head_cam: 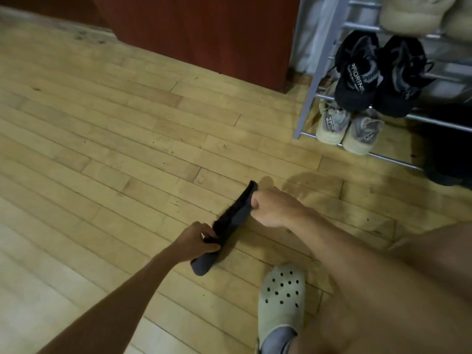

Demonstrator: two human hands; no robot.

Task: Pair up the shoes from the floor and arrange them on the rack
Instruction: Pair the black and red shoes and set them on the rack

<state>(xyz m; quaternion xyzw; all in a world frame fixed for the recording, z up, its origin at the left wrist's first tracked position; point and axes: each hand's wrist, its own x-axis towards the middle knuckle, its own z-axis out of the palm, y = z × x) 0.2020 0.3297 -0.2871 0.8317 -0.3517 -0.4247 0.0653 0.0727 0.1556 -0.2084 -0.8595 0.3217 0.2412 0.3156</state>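
Observation:
A dark, soft, sock-like item (231,221) is stretched between my two hands just above the wooden floor. My left hand (196,242) pinches its lower part, near the blue-grey toe end. My right hand (274,206) grips its upper end with curled fingers. The metal shoe rack (318,70) stands at the upper right. A black pair of sneakers (378,75) sits on its middle bars, and a beige-grey pair (348,129) on the bottom bars. A pale pair (419,14) rests on the top shelf, partly cut off by the frame.
A pale clog (281,297) with holes is on my foot at the bottom right, over a blue-grey sock. A dark object (447,149) lies by the rack's right end. A reddish wooden cabinet (204,34) stands at the back. Bare wooden floor (102,149) spreads to the left.

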